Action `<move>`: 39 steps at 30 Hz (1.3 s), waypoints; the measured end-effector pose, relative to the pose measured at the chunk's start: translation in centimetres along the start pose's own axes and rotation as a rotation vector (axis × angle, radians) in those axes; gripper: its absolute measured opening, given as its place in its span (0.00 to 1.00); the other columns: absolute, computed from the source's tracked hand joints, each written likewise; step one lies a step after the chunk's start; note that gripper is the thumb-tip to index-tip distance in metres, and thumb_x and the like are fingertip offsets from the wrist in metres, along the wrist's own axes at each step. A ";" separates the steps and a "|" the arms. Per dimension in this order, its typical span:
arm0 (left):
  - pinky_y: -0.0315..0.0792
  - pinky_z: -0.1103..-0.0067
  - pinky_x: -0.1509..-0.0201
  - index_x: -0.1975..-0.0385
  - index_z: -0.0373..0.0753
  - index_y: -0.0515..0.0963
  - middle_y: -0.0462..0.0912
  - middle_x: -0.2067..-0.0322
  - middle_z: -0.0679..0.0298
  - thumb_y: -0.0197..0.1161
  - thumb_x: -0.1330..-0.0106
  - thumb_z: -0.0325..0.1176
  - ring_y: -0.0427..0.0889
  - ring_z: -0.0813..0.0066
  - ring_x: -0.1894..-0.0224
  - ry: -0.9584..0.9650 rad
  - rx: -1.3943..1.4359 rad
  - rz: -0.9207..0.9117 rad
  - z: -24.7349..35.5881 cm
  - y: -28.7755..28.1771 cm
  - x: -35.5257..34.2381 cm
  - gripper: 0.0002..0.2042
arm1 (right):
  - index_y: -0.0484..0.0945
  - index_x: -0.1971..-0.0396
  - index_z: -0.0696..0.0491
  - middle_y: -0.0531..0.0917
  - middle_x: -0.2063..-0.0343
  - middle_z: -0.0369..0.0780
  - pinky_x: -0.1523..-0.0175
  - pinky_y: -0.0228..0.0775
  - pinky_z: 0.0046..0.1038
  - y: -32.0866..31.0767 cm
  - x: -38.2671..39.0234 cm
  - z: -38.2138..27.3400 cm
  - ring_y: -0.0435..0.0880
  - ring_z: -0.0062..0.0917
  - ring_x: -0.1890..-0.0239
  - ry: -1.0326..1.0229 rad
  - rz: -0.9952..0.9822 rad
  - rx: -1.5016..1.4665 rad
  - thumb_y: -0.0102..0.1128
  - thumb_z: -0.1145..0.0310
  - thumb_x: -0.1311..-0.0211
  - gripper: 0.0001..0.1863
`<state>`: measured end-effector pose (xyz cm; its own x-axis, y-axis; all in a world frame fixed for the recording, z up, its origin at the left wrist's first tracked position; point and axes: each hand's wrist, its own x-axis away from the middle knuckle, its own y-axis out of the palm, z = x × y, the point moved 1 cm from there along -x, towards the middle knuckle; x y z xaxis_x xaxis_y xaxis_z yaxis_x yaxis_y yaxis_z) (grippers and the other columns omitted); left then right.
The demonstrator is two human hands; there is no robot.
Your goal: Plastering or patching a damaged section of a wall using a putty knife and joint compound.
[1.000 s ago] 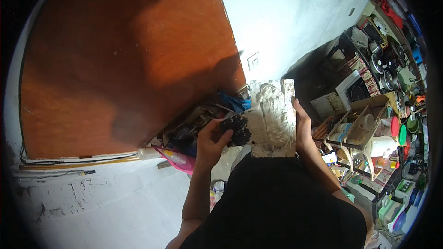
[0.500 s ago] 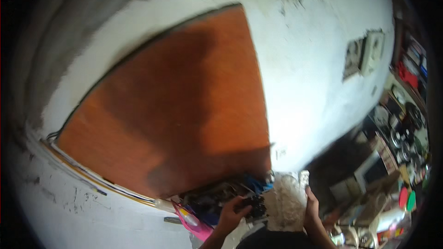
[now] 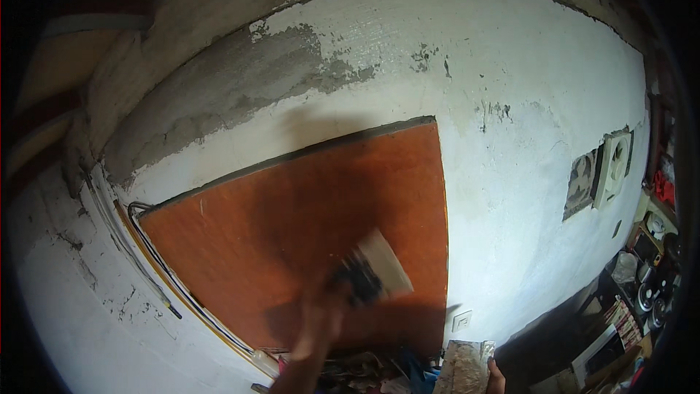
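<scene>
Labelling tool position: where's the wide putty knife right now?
In the head view, the black-handled wide putty knife is raised in the blurred left hand, lower centre, in front of the orange-brown wooden door.

left arm raised and blurred, its hand (image 3: 324,314) clenched in a fist. right hand (image 3: 496,378) low at the frame's edge, only fingertips showing.

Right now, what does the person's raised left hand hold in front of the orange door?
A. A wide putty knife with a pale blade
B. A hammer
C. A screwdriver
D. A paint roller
A: the left hand, blurred by motion, grips a dark handle with a wide pale flat blade, a putty knife, in front of the orange door.
</scene>
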<state>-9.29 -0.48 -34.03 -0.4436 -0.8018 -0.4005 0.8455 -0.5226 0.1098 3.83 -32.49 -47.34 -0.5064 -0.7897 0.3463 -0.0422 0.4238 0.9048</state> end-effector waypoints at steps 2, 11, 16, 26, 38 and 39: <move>0.71 0.79 0.53 0.59 0.35 0.75 0.75 0.62 0.63 0.61 0.36 0.27 0.74 0.75 0.57 0.559 0.195 0.090 7.7 1.5 -4.6 0.08 | 0.67 0.40 0.60 0.76 0.45 0.48 0.41 0.69 0.42 -0.2 -0.2 -0.3 0.76 0.40 0.46 0.001 -0.021 -0.024 0.47 0.47 0.31 0.33; 0.73 0.74 0.65 0.69 0.41 0.79 0.80 0.70 0.65 0.66 0.49 0.26 0.78 0.67 0.69 1.667 -0.967 0.664 29.6 7.5 -16.0 0.08 | 0.67 0.40 0.60 0.76 0.45 0.48 0.41 0.69 0.42 -1.1 -1.1 -0.6 0.76 0.40 0.46 0.047 -0.095 -0.125 0.47 0.47 0.31 0.33; 0.74 0.73 0.63 0.70 0.43 0.79 0.79 0.69 0.68 0.66 0.52 0.28 0.79 0.69 0.65 1.768 -1.333 0.630 29.8 9.0 -16.8 0.09 | 0.67 0.40 0.60 0.76 0.45 0.48 0.41 0.69 0.42 -1.9 -1.8 -0.7 0.76 0.40 0.46 0.071 -0.144 -0.199 0.47 0.47 0.31 0.33; 0.75 0.72 0.67 0.71 0.44 0.77 0.77 0.71 0.66 0.61 0.49 0.27 0.79 0.67 0.67 1.731 -1.453 0.554 27.4 9.8 -19.0 0.06 | 0.67 0.40 0.60 0.76 0.45 0.48 0.41 0.69 0.42 -3.1 -3.9 -0.1 0.76 0.40 0.46 0.158 -0.237 -0.308 0.46 0.47 0.31 0.32; 0.76 0.71 0.67 0.75 0.40 0.74 0.76 0.72 0.63 0.58 0.51 0.25 0.78 0.65 0.67 1.700 -1.500 0.489 29.8 10.0 -18.4 0.03 | 0.67 0.40 0.60 0.76 0.45 0.48 0.41 0.69 0.42 -5.3 -4.8 0.1 0.76 0.40 0.46 0.210 -0.319 -0.438 0.45 0.47 0.30 0.32; 0.76 0.71 0.67 0.76 0.40 0.74 0.76 0.72 0.63 0.59 0.52 0.25 0.78 0.64 0.67 1.681 -1.525 0.403 29.2 10.1 -18.7 0.04 | 0.67 0.40 0.60 0.76 0.45 0.48 0.41 0.69 0.42 -5.6 -4.8 0.0 0.76 0.40 0.46 0.214 -0.325 -0.449 0.45 0.47 0.30 0.32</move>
<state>-1.10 0.77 1.14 -0.3803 0.5171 -0.7668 0.6820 0.7168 0.1451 6.48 -31.04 -54.10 -0.3418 -0.9391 0.0344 0.2262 -0.0467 0.9730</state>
